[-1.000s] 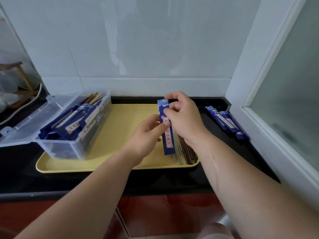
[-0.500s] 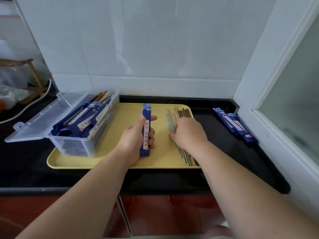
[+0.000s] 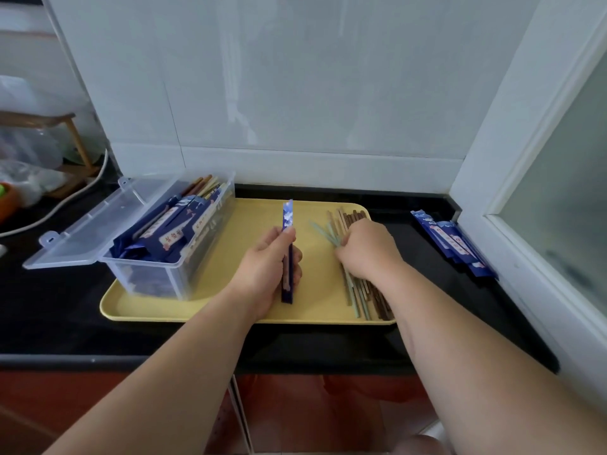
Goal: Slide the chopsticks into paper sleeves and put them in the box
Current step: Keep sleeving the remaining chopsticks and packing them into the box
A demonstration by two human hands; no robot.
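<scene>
My left hand (image 3: pixel 267 272) grips a blue paper sleeve (image 3: pixel 287 218) edge-on over the middle of the yellow tray (image 3: pixel 203 311). My right hand (image 3: pixel 369 249) lies on the pile of loose chopsticks (image 3: pixel 359 298) at the tray's right side, fingers curled down into them; teal and brown sticks fan out beyond the fingers. A clear plastic box (image 3: pixel 170 254) stands on the tray's left end, lid open to the left, holding several sleeved chopsticks. Whether the right hand actually holds a stick is hidden under the hand.
A stack of spare blue sleeves (image 3: pixel 455 246) lies on the black counter right of the tray, against the white window frame. The box lid (image 3: pixel 95 224) hangs over the counter at left. A white cable and a wooden rack sit far left. The tiled wall closes the back.
The right hand let go of the sleeve and dropped onto the chopstick pile. The left hand kept the sleeve, lowered it to the tray's middle and turned it edge-on.
</scene>
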